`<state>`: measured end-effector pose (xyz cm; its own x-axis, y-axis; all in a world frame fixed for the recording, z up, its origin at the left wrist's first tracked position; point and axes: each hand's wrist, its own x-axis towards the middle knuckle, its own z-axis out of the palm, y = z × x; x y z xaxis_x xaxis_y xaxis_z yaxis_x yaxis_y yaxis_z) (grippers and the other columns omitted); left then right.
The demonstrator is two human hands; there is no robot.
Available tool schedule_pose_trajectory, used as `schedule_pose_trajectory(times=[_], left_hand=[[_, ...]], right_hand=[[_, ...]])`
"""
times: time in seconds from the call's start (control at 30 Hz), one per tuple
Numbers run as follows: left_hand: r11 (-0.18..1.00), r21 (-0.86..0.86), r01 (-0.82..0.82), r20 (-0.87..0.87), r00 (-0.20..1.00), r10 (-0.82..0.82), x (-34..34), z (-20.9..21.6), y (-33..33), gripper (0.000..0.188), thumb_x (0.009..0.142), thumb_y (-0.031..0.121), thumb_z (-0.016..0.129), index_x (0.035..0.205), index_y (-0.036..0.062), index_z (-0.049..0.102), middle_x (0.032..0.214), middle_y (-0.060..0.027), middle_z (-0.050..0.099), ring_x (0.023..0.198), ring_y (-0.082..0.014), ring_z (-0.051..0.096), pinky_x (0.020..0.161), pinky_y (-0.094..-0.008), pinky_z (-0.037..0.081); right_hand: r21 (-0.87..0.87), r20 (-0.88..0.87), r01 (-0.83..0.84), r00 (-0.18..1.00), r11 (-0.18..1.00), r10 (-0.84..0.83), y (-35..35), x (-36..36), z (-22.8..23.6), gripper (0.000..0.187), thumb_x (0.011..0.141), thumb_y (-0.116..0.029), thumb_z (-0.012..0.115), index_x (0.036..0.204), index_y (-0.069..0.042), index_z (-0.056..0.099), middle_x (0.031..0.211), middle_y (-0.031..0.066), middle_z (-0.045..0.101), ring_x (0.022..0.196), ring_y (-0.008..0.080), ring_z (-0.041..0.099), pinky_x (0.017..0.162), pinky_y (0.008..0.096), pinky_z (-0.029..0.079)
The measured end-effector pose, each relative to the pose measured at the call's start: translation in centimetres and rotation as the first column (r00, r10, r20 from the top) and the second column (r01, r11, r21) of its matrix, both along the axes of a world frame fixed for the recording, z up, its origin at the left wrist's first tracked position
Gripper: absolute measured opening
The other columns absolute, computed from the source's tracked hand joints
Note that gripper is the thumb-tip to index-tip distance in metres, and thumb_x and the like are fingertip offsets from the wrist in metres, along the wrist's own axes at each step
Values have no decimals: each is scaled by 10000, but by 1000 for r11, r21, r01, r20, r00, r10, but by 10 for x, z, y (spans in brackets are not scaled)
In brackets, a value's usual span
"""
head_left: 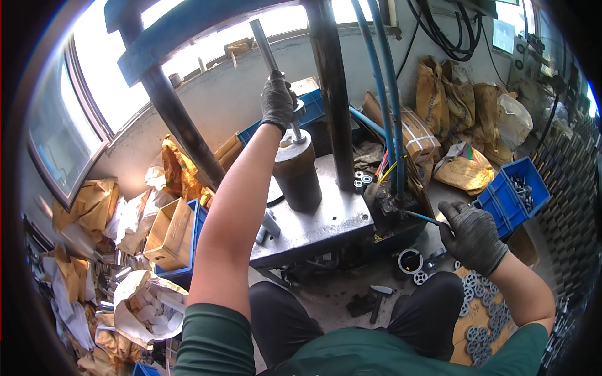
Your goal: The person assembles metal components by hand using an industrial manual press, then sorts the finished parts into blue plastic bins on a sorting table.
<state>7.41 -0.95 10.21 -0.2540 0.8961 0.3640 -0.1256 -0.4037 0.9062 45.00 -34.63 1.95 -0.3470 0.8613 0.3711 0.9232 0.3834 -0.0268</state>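
My left hand [277, 100], in a dark grey glove, is closed around an upright steel rod [263, 44] under the press frame. Just beside its fingers is a metal collar [300, 111] on a thinner shaft. That shaft stands in the top of a thick dark steel cylinder [298, 178], which rests on the press's metal table [335, 216]. Off to the right, my right hand [473, 237], gloved too, has its fingers curled at the end of a thin blue lever [421, 217]. The lever comes out of the valve block [390, 203] beside the table.
Dark press columns [332, 94] rise behind the table. Small ring parts [362, 180] lie at its right corner. A hammer [378, 304] is on the floor between my knees. Several flat wheel-like parts [480, 332] cover cardboard at right, near blue bins [514, 194]. Sacks [150, 307] crowd the left.
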Motion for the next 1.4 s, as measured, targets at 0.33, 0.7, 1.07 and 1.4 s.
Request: schedule_pose_trajectory(times=[0.33,0.7,1.07,1.4], left_hand=[[999,19,37,41,998,-38,-3,2,7,517,1070,611,500,927,119,577,611,22,454,483,-125,480,420,-354,473],[997,-80,6,-32,999,-8,-1,4,-3,581,1062,651,503,1034,85,627,722,-14,539,593,-140,558,479,-411,564],[999,-23,-27,-118,993,24,-2,2,0,642,1093,680,455,1093,64,633,804,-45,589,655,-162,623,528,-420,641],[998,-49,-31,-135,991,24,-4,2,8,675,1097,702,438,1155,58,629,880,-82,626,696,-210,666,560,-446,673]], right_hand=[[-411,157,-30,982,911,104,-14,-16,6,351,931,-257,672,1186,-28,748,939,208,750,859,407,755,786,521,601],[-393,-7,11,1000,919,-15,-72,11,-57,253,848,-213,698,1058,-101,785,897,182,741,846,405,736,777,515,585],[-453,2,28,1000,891,-30,-72,11,-55,248,869,-280,691,997,-87,779,905,175,751,873,411,747,823,519,600],[-502,6,15,1000,865,-14,-70,13,-47,278,827,-204,704,1050,-64,792,977,191,752,933,404,735,854,513,577]])
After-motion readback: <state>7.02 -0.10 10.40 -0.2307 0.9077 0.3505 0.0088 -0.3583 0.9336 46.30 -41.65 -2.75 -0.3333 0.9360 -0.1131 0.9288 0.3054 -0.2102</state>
